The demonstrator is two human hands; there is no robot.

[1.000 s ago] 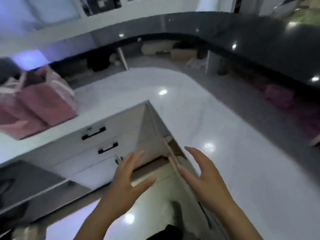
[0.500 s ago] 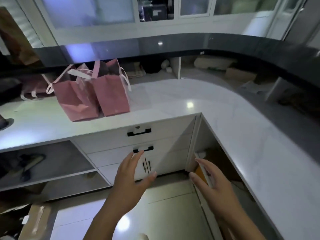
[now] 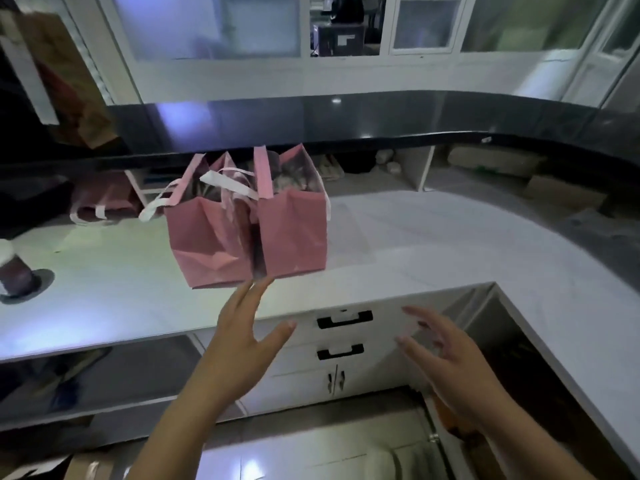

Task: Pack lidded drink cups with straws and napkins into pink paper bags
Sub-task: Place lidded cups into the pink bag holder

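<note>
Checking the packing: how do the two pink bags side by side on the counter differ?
The left bag leans, its lower front creased; the right bag stands straighter, front smooth. The left bag's pale handles flop over; the right bag's pink handle stands up. Both are pink, open-topped.

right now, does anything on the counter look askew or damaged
The left pink bag looks askew on the white counter: its top tilts away from the squarer right pink bag, and its lower front is creased. Nothing looks spilled.
</note>
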